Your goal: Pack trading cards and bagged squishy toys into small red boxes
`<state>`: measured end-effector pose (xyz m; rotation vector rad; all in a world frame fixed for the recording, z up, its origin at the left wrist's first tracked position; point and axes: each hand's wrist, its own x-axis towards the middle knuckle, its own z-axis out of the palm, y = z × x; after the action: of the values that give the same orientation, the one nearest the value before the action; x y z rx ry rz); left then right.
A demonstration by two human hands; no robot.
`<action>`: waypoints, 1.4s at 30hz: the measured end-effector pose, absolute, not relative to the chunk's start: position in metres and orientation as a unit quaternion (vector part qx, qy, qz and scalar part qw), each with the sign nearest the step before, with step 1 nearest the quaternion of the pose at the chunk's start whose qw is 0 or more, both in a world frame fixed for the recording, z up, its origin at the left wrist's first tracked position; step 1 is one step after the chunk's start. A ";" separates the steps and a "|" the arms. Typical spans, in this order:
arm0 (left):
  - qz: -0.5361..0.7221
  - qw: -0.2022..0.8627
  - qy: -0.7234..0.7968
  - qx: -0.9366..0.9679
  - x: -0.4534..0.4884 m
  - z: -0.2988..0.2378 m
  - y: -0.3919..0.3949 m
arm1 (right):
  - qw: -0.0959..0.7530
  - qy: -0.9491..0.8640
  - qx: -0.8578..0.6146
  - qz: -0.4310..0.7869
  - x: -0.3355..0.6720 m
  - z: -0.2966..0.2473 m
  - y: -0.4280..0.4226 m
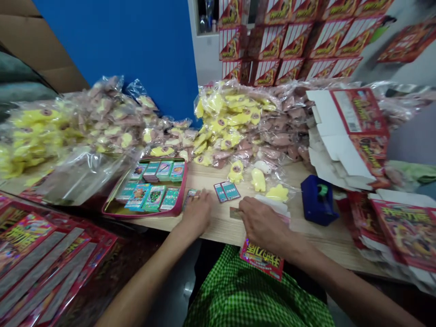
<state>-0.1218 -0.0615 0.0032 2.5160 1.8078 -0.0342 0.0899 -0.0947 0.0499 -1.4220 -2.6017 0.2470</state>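
A long wooden table [327,245] ran across the scene, its far side heaped with clear plastic bags [235,113] of yellow and pink squeezy toys. Flattened red cardboard boxes [354,131] were piled at the right. A red-rimmed tin tray [179,190] of card packs sat left of the person's hands, beside a blue tape dispenser's [316,200] opposite number across the table. The left hand [196,211] lay palm down and open, its fingertips [200,196] on or just over a small card [190,194], mostly hidden. The right hand [262,222] was curled palm down beside a brownish card [235,213], partly covered; whether it gripped anything could not be told. A red printed box [262,259] stuck out beneath that hand, its upper part hidden.
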 end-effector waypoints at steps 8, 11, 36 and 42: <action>0.001 0.096 0.456 0.885 -0.078 -0.001 0.009 | -0.042 -0.898 -0.438 0.018 0.045 0.016 -0.101; 0.003 0.111 0.438 0.892 -0.080 -0.008 0.012 | -0.070 -0.887 -0.455 0.036 0.035 0.010 -0.110; 0.585 0.597 0.463 0.296 -0.022 0.013 -0.052 | 0.479 -0.547 -0.536 0.429 0.145 0.036 -0.056; 0.603 0.617 0.430 0.266 0.003 0.018 -0.055 | 0.502 -0.531 -0.506 0.457 0.149 0.040 -0.068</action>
<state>0.0035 -0.0549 0.0180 0.6116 0.9899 1.3872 0.1493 -0.0681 0.0398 -1.2235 -1.2835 1.1046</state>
